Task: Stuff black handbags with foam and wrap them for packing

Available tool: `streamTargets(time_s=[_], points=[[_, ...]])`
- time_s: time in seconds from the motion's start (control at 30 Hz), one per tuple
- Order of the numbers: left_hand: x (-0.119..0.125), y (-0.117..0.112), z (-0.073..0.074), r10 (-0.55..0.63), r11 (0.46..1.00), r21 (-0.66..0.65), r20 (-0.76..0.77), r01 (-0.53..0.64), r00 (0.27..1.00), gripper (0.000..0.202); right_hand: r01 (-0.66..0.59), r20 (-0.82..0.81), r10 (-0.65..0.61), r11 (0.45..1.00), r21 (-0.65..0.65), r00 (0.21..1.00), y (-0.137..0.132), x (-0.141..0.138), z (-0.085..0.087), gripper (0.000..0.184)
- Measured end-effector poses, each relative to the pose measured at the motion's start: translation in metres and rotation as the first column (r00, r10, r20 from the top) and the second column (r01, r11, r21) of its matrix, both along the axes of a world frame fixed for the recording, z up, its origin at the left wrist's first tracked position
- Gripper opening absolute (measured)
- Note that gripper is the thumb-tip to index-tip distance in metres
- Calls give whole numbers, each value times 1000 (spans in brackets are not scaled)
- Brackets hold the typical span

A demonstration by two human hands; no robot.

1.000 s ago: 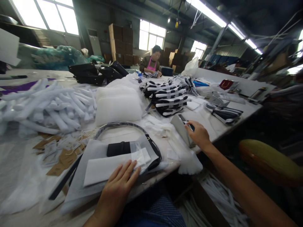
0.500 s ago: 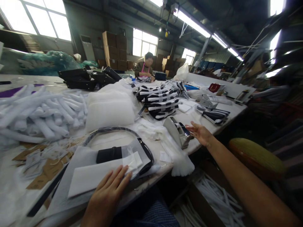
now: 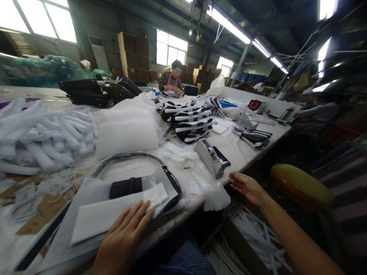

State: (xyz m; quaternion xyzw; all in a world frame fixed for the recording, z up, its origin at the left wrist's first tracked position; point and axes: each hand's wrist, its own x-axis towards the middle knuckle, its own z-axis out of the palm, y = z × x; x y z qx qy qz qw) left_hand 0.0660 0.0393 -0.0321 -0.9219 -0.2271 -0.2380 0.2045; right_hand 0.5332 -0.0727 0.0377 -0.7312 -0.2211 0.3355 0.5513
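Note:
My left hand (image 3: 123, 233) lies flat, fingers stretched out, on a folded white foam sheet (image 3: 100, 217). Beneath that sheet is a black handbag (image 3: 126, 187), partly wrapped in thin white paper (image 3: 69, 225), its looped strap (image 3: 114, 158) arching behind it. Beyond the table's front edge hovers my right hand (image 3: 248, 187), its thumb and fingertips drawn together. They seem to pinch a piece of clear tape, too thin to make out well. Just left of and above this hand stands a grey tape dispenser (image 3: 210, 158), apart from it.
White foam rolls (image 3: 43, 133) and brown cards (image 3: 34, 219) with tags lie left. A foam sheet stack (image 3: 126, 131) and wrapped black bundles (image 3: 192, 122) sit behind. A co-worker (image 3: 171, 78) sits across the table. A stool (image 3: 301, 187) and box of white strips (image 3: 258, 233) are lower right.
My right hand has drawn away from the tape dispenser, down towards me, past the table edge. The left hand stays on the foam sheet. The view has shifted slightly.

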Motion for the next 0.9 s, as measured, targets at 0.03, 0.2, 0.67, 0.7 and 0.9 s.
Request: streamTargets(time_s=[0.03,0.2,0.67,0.7,0.9], points=[[0,0,1,3,1000,-4,2,-3,1000,59,8,32,-8,1000,-7,999,2,0,-8,26],[0,-2,2,12,1000,-6,1,-12,1000,57,71,291,-56,997,-39,955,17,4,-31,33],[5,-8,5,3,988,-154,106,13,994,54,-510,859,410,692,-511,-305,-13,-61,86,29],[5,-9,7,13,985,-174,108,6,994,53,-552,849,381,646,-528,-366,-5,-75,92,26],[8,-14,14,44,965,-262,135,-7,990,46,-729,790,369,324,-603,-489,64,-161,98,19]])
